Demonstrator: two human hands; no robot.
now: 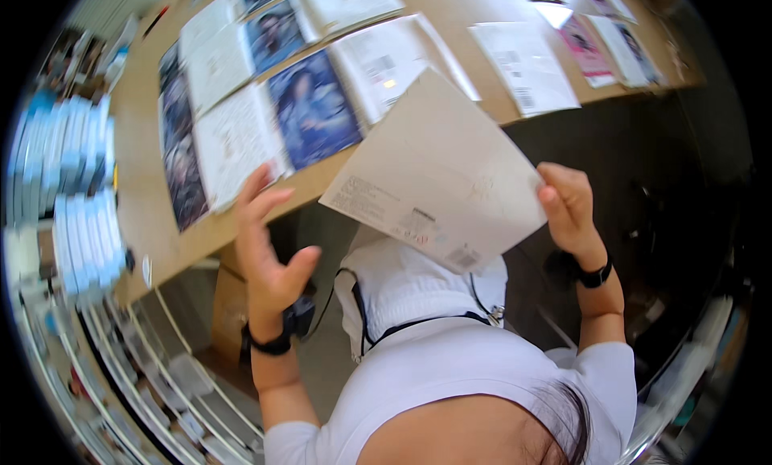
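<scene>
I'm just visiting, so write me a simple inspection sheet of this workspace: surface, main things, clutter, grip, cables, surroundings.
Surface: wooden table, much of it under white sheets.
Main things: flat white pack with small print, held tilted; blue illustrated print lying near the table edge.
Clutter: red pen-like stick at the table's far left.
Grip: right hand pinches the pack's right corner; left hand open, holding nothing.
Cables: thin dark cord beside the waist; its purpose is unclear.
Surroundings: blue-and-white stacks at left.
</scene>
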